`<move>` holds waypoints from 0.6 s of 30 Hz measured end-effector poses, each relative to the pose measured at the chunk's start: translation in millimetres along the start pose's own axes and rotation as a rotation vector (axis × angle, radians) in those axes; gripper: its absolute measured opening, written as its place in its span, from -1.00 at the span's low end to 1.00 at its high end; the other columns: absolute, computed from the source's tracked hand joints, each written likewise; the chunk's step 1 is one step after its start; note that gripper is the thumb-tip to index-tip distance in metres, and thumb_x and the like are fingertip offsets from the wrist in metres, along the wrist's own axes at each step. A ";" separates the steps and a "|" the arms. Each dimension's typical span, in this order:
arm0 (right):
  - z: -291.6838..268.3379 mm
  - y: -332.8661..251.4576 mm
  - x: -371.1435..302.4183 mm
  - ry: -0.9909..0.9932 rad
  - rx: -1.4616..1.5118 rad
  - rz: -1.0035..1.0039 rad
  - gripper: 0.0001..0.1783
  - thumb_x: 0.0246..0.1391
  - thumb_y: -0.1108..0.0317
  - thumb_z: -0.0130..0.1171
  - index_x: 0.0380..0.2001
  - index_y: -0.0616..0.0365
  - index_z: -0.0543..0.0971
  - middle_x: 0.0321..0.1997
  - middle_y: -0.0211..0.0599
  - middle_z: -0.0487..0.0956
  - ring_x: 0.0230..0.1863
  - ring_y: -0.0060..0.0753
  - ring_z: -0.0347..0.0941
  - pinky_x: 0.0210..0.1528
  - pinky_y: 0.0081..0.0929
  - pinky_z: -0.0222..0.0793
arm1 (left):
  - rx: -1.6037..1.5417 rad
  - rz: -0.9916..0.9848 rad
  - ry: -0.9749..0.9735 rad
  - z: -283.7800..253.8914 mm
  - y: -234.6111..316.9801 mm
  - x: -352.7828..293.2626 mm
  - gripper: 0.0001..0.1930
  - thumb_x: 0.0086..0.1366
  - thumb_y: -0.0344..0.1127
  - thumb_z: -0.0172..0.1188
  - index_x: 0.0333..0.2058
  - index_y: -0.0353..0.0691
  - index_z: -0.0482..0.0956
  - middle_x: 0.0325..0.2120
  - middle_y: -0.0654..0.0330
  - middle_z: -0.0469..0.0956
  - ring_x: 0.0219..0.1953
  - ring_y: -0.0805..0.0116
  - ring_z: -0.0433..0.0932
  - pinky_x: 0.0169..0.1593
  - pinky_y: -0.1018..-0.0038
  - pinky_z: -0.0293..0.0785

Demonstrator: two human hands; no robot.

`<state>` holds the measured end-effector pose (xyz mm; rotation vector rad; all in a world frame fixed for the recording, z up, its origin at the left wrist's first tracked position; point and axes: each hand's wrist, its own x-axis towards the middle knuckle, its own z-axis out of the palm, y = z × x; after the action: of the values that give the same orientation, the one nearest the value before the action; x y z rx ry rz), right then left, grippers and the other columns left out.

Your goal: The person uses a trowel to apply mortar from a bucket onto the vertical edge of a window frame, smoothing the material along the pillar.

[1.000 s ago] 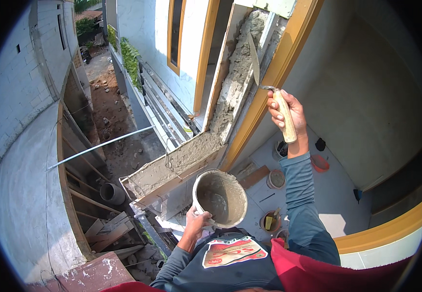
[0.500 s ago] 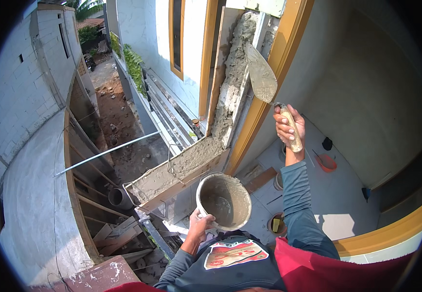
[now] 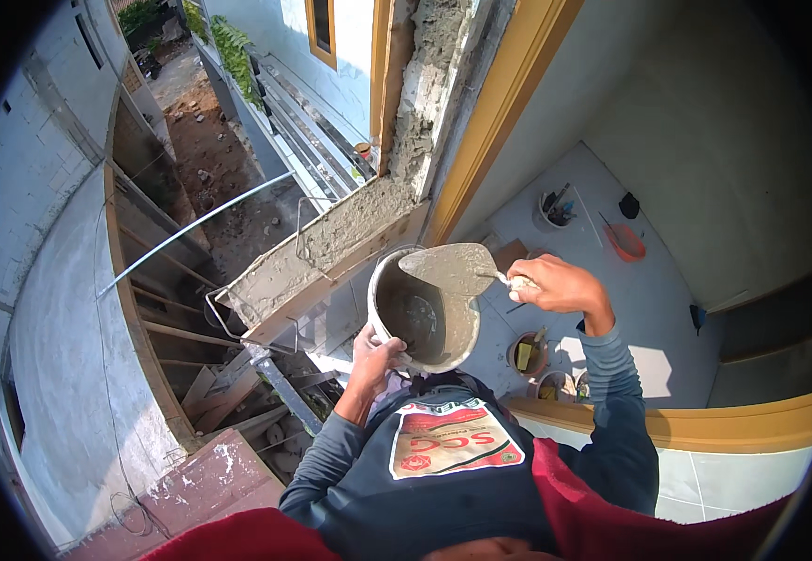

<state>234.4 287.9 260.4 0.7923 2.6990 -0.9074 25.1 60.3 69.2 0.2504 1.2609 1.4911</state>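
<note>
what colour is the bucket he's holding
Grey, smeared with cement, seen in the head view: bucket.

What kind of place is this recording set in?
Likely a house building site, seen from a height: a rough mortar-covered wall edge, a bucket with a mortar-laden trowel over it, and timber scaffolding below.

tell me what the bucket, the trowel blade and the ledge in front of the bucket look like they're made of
Bucket: probably plastic or rubber, its look hidden under a dull grey mortar crust.
Trowel blade: likely metal, thin and flat, but wholly coated in wet grey mortar, so unconfirmed.
Ledge: rough, grainy grey cement render, unsmoothed.
The left hand grips the bucket; the right hand holds the trowel handle.
</note>
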 end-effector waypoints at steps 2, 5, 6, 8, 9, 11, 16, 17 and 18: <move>45.9 16.8 15.3 0.015 -0.350 0.012 -0.80 0.05 0.33 0.21 -0.37 0.28 0.62 -0.39 0.05 0.63 -0.34 0.01 0.63 -0.31 -0.17 0.53 | -0.003 -0.004 -0.029 5.9 -2.1 3.2 -0.51 0.04 -0.61 0.21 0.01 -0.30 0.44 -0.30 0.11 0.63 -0.38 0.34 0.63 -0.41 0.47 0.59; 123.3 37.2 48.6 0.141 -0.593 -0.022 -0.86 -0.06 0.42 0.20 -0.54 0.26 0.66 -0.46 0.11 0.63 -0.34 0.05 0.66 -0.34 -0.14 0.57 | -0.018 0.005 -0.051 19.8 -2.0 0.4 -0.53 0.05 -0.64 0.19 0.00 -0.33 0.42 -0.29 0.09 0.63 -0.35 0.31 0.64 -0.36 0.42 0.65; 146.7 37.1 49.9 0.113 -0.562 -0.017 -0.86 -0.06 0.42 0.20 -0.54 0.26 0.66 -0.46 0.11 0.63 -0.34 0.05 0.66 -0.34 -0.14 0.57 | 0.004 -0.001 -0.029 26.0 -1.4 -0.7 -0.53 0.05 -0.64 0.19 0.00 -0.34 0.42 -0.28 0.09 0.63 -0.34 0.31 0.64 -0.36 0.42 0.65; 163.0 33.3 50.7 0.142 -0.629 -0.026 -0.88 -0.11 0.47 0.18 -0.54 0.26 0.67 -0.51 0.08 0.63 -0.36 0.04 0.66 -0.33 -0.17 0.59 | 0.026 0.047 -0.009 33.4 -6.9 8.0 -0.49 0.06 -0.60 0.20 0.05 -0.36 0.41 -0.28 0.04 0.63 -0.41 0.32 0.65 -0.44 0.50 0.63; 163.2 35.4 43.0 0.131 -0.616 -0.023 -0.88 -0.11 0.47 0.18 -0.54 0.26 0.67 -0.51 0.08 0.63 -0.36 0.04 0.66 -0.33 -0.17 0.59 | 0.030 0.031 -0.003 32.7 -11.1 7.6 -0.49 0.06 -0.60 0.20 0.05 -0.36 0.41 -0.28 0.04 0.63 -0.41 0.32 0.65 -0.44 0.50 0.63; 138.9 24.5 28.7 -0.039 -0.521 -0.199 -0.89 -0.11 0.47 0.18 -0.55 0.23 0.67 -0.49 0.00 0.65 -0.37 -0.02 0.67 -0.32 -0.19 0.60 | 0.059 0.025 -0.009 29.2 -14.8 7.9 -0.50 0.06 -0.60 0.20 0.05 -0.36 0.41 -0.28 0.02 0.62 -0.42 0.31 0.65 -0.45 0.48 0.63; 119.8 40.2 58.4 0.143 -0.690 -0.129 -0.92 -0.13 0.48 0.21 -0.58 0.18 0.67 -0.50 -0.10 0.63 -0.42 -0.12 0.67 -0.37 -0.23 0.58 | 0.179 0.057 0.054 49.4 -21.2 -0.5 -0.56 0.05 -0.59 0.21 -0.03 -0.40 0.45 -0.32 0.06 0.56 -0.44 0.30 0.64 -0.46 0.46 0.64; 120.6 46.2 69.4 0.103 -0.723 -0.105 -0.92 -0.10 0.45 0.23 -0.53 0.14 0.70 -0.45 -0.14 0.67 -0.36 -0.14 0.68 -0.38 -0.21 0.58 | 0.223 0.088 0.083 55.4 -22.1 -1.5 -0.58 0.05 -0.59 0.21 -0.05 -0.41 0.46 -0.33 0.07 0.55 -0.44 0.30 0.64 -0.44 0.47 0.64; 122.7 50.0 75.0 0.063 -0.755 -0.082 -0.91 -0.06 0.41 0.26 -0.47 0.09 0.72 -0.40 -0.18 0.71 -0.30 -0.16 0.70 -0.39 -0.20 0.58 | 0.267 0.119 0.112 60.1 -23.4 -2.6 -0.60 0.05 -0.58 0.22 -0.07 -0.41 0.47 -0.33 0.09 0.53 -0.43 0.30 0.64 -0.43 0.47 0.64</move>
<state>199.2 279.4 112.5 0.5372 2.7962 0.1599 83.3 87.3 76.4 0.4287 1.5604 1.4513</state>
